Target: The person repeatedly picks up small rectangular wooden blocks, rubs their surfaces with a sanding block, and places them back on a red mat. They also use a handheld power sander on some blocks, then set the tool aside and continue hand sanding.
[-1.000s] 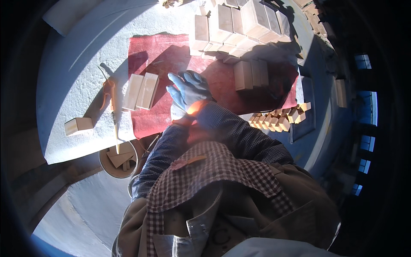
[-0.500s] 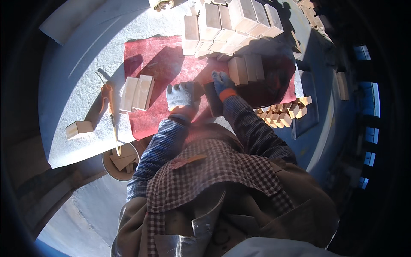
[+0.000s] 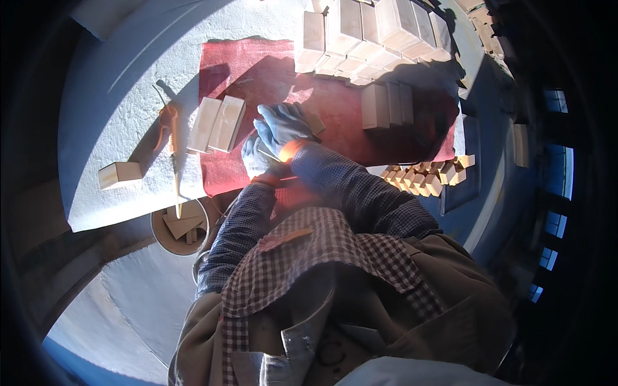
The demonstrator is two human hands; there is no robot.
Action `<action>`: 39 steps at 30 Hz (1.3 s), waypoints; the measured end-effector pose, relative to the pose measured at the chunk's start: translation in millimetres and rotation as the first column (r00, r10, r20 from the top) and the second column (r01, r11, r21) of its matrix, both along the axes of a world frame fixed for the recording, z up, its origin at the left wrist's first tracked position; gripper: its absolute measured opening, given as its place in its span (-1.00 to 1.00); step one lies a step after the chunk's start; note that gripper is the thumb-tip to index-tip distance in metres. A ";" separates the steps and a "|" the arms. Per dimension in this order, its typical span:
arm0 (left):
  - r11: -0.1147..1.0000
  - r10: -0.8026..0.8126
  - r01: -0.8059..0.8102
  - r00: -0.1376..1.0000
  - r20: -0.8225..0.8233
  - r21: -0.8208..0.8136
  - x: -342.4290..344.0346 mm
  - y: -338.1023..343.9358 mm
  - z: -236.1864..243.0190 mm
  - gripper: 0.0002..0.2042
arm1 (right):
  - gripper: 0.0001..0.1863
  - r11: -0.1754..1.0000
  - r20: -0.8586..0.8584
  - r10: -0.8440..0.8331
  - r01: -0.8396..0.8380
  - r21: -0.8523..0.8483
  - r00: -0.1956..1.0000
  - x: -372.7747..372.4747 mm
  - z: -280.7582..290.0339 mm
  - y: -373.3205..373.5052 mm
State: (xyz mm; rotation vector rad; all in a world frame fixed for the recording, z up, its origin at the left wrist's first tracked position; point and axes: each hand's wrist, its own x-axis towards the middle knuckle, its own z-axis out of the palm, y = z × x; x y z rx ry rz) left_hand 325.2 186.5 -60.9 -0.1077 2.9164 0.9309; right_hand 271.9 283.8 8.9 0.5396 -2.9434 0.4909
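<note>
1. On the red cloth point(image 3: 341, 138), the gloved right hand point(image 3: 281, 125) has bent fingers; I cannot tell if it grips.
2. The gloved left hand point(image 3: 255, 156) is just beside it, over the same cloth, partly covered; its finger state I cannot tell.
3. A block point(image 3: 315, 123), mostly hidden behind the right hand, is above the cloth's middle.
4. Two slim blocks point(image 3: 217, 123) lie at the cloth's left edge.
5. Left of the cloth, the counter point(image 3: 141, 64) carries an orange-handled tool point(image 3: 168, 120).
</note>
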 end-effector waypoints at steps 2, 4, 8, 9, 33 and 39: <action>0.994 -0.037 0.075 0.919 -0.392 0.080 2.2 -2.4 1.8 -0.46 | -0.57 0.993 0.117 -0.116 0.112 0.034 0.986 -24.0 13.3 38.6; 0.994 -0.020 0.068 0.882 -0.471 0.085 3.6 -4.1 1.1 -0.50 | -0.57 0.926 0.004 -0.347 0.342 0.160 0.938 -39.3 26.8 57.8; 0.998 -0.048 0.056 0.921 -0.386 0.007 1.9 -2.5 -3.7 -0.48 | -0.48 0.965 0.042 -0.251 0.247 0.083 0.967 -20.8 35.7 28.2; 0.998 -0.062 0.058 0.964 -0.258 -0.021 1.7 -1.4 -4.2 -0.47 | -0.48 0.991 0.086 -0.119 0.113 0.076 0.989 -5.9 31.2 10.6; 0.994 0.004 0.045 0.900 -0.436 0.100 4.9 -0.8 11.6 -0.59 | -0.60 0.995 0.120 0.036 -0.024 -0.102 0.992 -55.6 17.4 88.2; 0.999 -0.026 0.042 0.922 -0.385 0.035 7.0 1.4 3.4 -0.48 | -0.27 0.776 0.321 0.102 -0.277 0.567 0.942 -33.8 39.4 16.7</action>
